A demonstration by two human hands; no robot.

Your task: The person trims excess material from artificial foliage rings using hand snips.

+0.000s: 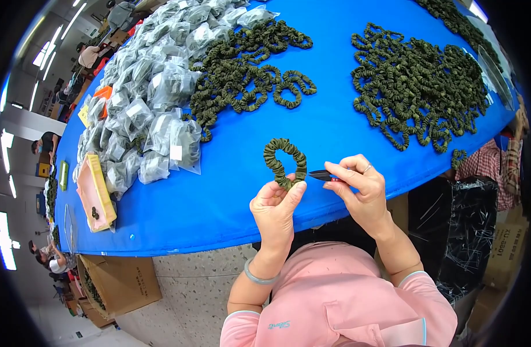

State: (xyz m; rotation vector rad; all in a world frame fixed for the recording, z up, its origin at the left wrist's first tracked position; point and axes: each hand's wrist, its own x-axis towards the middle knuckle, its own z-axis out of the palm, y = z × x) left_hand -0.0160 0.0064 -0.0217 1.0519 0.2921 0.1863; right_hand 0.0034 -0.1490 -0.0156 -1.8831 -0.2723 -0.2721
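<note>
My left hand (276,207) pinches a dark green scrunchie (269,157) at its lower edge, so the ring stands up above my fingers. In my right hand (361,188) is a small pair of thread snips (320,174), their dark blades pointing left at the scrunchie's side, close to its fabric. Behind the held scrunchie lies a loose pile of green scrunchies (236,87) on the blue tabletop (329,110). A larger heap of the same scrunchies (421,87) is spread at the right.
Clear plastic bags (182,139) of scrunchies are heaped at the left. In front of them stands a yellow and pink tray (98,194) with small dark items. A cardboard box (124,283) sits on the floor at lower left, and black plastic (468,231) hangs at right.
</note>
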